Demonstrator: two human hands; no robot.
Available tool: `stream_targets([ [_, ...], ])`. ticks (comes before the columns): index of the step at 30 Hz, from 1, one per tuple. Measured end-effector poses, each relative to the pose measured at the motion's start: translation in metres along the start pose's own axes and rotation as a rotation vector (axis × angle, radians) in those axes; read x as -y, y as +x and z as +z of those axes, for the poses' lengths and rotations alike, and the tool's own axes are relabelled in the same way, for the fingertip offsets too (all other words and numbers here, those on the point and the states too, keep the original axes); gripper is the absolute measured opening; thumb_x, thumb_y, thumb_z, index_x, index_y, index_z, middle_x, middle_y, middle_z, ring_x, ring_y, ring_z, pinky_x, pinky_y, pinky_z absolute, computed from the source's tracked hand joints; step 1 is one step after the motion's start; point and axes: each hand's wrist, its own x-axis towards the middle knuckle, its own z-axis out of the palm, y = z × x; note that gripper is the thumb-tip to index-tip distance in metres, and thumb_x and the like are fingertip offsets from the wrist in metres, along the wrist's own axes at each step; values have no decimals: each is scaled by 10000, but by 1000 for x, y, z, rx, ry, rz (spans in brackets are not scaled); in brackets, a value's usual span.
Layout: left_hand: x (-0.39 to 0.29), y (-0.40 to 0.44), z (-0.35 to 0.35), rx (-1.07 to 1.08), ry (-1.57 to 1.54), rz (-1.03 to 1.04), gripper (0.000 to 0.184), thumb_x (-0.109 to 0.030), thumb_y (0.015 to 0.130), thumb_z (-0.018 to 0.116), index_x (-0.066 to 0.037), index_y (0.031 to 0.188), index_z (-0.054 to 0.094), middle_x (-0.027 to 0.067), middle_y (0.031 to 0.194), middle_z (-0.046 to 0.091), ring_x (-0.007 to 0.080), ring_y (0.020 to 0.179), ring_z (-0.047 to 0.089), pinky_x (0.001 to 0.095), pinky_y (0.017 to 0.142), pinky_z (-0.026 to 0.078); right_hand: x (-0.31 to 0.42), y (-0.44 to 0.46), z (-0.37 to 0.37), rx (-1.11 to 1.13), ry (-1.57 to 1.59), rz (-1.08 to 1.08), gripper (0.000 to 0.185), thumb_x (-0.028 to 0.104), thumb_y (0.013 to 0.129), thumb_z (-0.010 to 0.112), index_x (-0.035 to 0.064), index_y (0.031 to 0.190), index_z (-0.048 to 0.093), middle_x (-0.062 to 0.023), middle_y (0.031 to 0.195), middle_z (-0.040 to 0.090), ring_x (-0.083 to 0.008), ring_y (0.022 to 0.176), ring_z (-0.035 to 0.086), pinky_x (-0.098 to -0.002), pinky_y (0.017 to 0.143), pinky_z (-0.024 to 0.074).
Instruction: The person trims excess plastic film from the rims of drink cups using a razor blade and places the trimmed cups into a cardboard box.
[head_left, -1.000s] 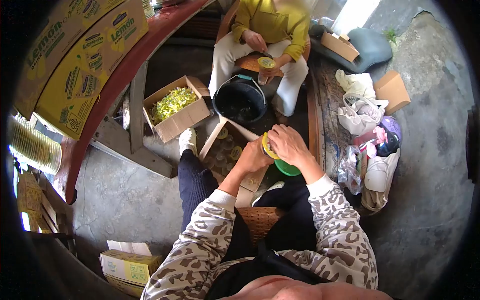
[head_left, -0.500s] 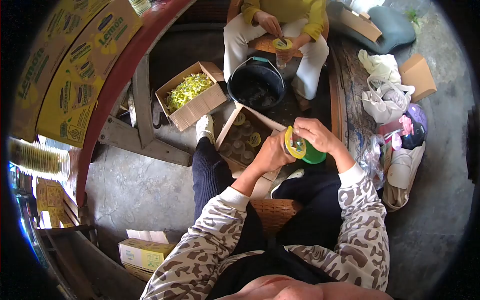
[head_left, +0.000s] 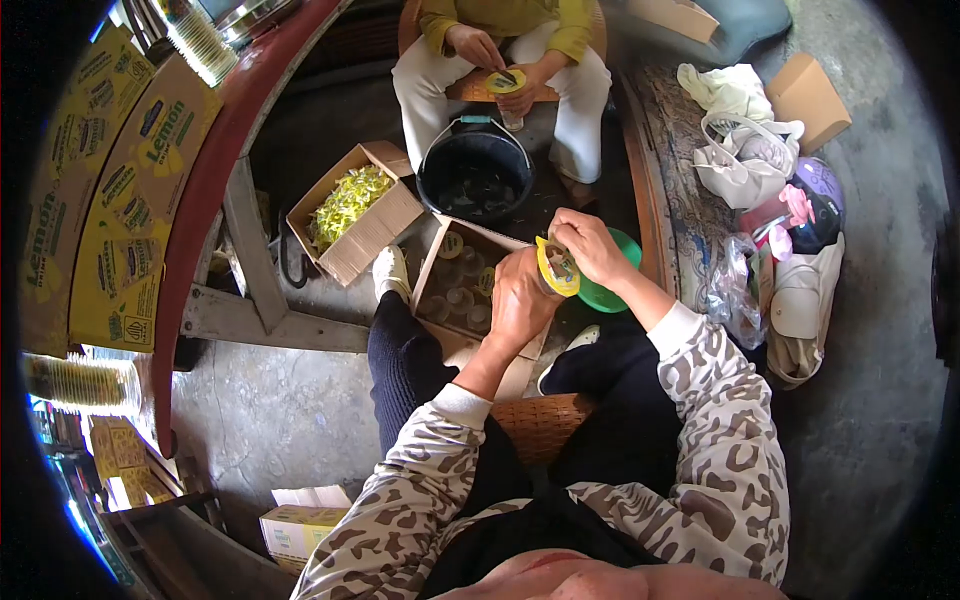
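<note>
My left hand point(head_left: 522, 295) is wrapped round a plastic cup with a yellow printed lid point(head_left: 556, 278), tilted so the lid faces right. The fingers of my right hand point(head_left: 592, 246) are pinched together at the lid's upper edge; what they grip is too small to make out. Below and behind my right hand lies a green basin point(head_left: 618, 268), partly covered by the hand. Left of my left hand, an open cardboard box point(head_left: 432, 250) holds several cups, some with yellow lids.
Opposite sits a person in a yellow top point(head_left: 500, 22), holding another lidded cup point(head_left: 506, 84). Between us stand a black bucket point(head_left: 428, 190) and a box of yellow-green strips point(head_left: 350, 205). Lemon cartons point(head_left: 150, 150) line the left; bags point(head_left: 745, 165) lie at right.
The whole view has shifted, and the cup with both my hands appears further left. The lid is now turned more edge-on. More of the green basin shows.
</note>
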Motion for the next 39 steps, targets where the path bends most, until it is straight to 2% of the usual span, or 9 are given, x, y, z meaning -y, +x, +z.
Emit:
stream_targets([
  [2, 0, -1, 3, 10, -8, 6, 453, -191, 652, 843, -21, 977, 579, 185, 887, 638, 395, 880, 613, 459, 827, 464, -4, 1, 4, -75, 1, 14, 206, 128, 921, 490, -37, 799, 495, -173, 680, 479, -250, 599, 449, -372, 611, 411],
  [7, 2, -1, 6, -9, -14, -36, 459, -141, 653, 817, -16, 1021, 571, 183, 920, 631, 391, 901, 612, 456, 830, 465, -11, 4, 17, -223, -35, 96, 227, 146, 906, 485, -45, 799, 545, -230, 714, 568, -380, 694, 606, -443, 635, 441],
  [23, 7, 0, 16, -72, -79, -106, 372, -154, 708, 767, -22, 1000, 578, 191, 928, 630, 413, 915, 593, 482, 863, 440, -27, 13, 40, -574, 51, 323, 280, 207, 891, 479, -33, 773, 562, -218, 721, 584, -396, 713, 575, -462, 675, 436],
  [29, 16, -2, 20, -55, -119, -92, 406, -165, 708, 775, -17, 1027, 571, 195, 932, 629, 418, 914, 588, 482, 855, 445, -46, 13, 49, -686, 82, 391, 290, 217, 902, 481, -37, 776, 543, -210, 726, 564, -354, 696, 549, -453, 659, 413],
  [32, 8, -1, 13, -9, -189, -167, 463, -117, 698, 792, 11, 1069, 547, 206, 933, 650, 384, 878, 650, 434, 824, 498, -52, 15, 45, -575, 297, 405, 277, 203, 925, 496, -17, 759, 532, -139, 704, 561, -242, 666, 533, -401, 643, 413],
  [34, 2, 2, 1, 55, -257, -154, 502, -94, 699, 769, 19, 1122, 524, 189, 989, 644, 327, 940, 659, 400, 878, 491, -30, 13, 33, -380, 526, 313, 259, 182, 950, 523, 21, 748, 535, -63, 711, 566, -140, 673, 506, -347, 639, 409],
  [35, 2, 2, -1, 89, -364, -141, 514, -83, 695, 757, 15, 1139, 518, 174, 1023, 637, 296, 969, 649, 385, 896, 484, -19, 12, 25, -313, 567, 271, 242, 167, 967, 542, 58, 752, 539, -36, 783, 603, -99, 744, 549, -295, 700, 444],
  [37, 3, 4, -13, 228, -508, -201, 606, -58, 667, 753, 1, 1205, 479, 139, 1108, 616, 236, 1053, 612, 350, 950, 458, -4, 6, 13, -222, 644, 262, 235, 170, 971, 546, 58, 763, 545, -47, 817, 619, -110, 784, 575, -288, 746, 460],
  [39, 8, 6, -22, 276, -468, -178, 604, -74, 668, 760, 10, 1198, 483, 153, 1090, 614, 265, 1034, 622, 357, 921, 474, 7, -1, 1, -58, 670, 266, 217, 175, 981, 545, 56, 800, 561, -76, 909, 653, -137, 892, 628, -279, 854, 483],
])
